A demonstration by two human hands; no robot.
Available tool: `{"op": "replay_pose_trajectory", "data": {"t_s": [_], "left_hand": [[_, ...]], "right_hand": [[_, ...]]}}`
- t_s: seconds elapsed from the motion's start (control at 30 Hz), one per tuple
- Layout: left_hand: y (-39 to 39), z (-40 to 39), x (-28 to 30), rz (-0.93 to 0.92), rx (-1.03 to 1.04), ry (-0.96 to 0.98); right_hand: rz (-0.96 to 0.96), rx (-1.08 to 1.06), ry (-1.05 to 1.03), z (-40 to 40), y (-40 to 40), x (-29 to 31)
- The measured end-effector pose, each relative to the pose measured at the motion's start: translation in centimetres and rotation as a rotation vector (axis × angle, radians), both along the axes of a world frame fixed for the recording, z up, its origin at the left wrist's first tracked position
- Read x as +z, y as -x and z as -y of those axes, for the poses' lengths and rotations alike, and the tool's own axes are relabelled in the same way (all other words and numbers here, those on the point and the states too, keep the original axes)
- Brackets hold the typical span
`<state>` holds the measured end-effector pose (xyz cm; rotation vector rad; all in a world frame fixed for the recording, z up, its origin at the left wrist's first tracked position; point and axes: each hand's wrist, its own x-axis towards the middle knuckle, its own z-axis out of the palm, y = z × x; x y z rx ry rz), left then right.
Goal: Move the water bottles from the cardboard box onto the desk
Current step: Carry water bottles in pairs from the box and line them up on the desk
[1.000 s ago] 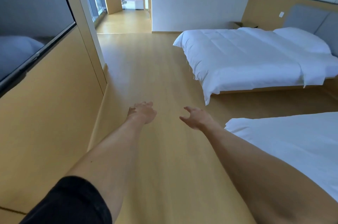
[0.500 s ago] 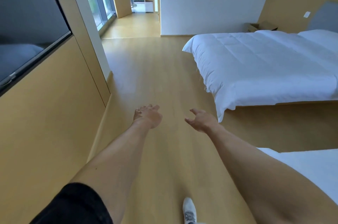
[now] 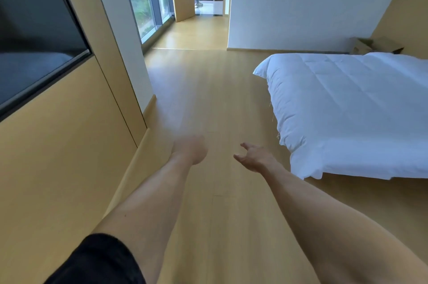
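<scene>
Far beyond right hand (image 3: 254,158): cardboard box (image 3: 375,45).

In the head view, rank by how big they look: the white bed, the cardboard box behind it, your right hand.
1. White bed, by far the largest.
2. Right hand.
3. Cardboard box, smallest as seen.
Unsure on 2 and 3: the box is far away and partly hidden by the bed, while the hand is close to the camera.

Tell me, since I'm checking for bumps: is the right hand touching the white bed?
Apart. The head view shows bare wooden floor between the right hand and the white bed.
</scene>
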<state>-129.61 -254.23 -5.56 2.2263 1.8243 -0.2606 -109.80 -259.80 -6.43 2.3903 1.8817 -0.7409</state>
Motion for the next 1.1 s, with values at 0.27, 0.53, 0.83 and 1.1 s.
{"op": "replay_pose_trajectory", "data": {"t_s": [0.27, 0.53, 0.83, 1.1], "left_hand": [[-4.0, -13.1, -2.4, 0.016, -0.035, 0.025], [-5.8, -29.5, -1.8, 0.025, -0.19, 0.024], [-8.2, -45.4, -0.9, 0.084, -0.223, 0.023], [-11.7, -57.6, -1.9, 0.071, -0.181, 0.03]], "right_hand": [[0.014, -0.068, 0.025, -11.6, -3.9, -2.0], [0.012, -0.163, 0.002, -28.1, -4.8, -0.5], [-0.008, -0.211, -0.023, -42.9, -5.7, 0.4], [0.03, -0.138, -0.023, -55.8, -9.5, -0.8]]}}
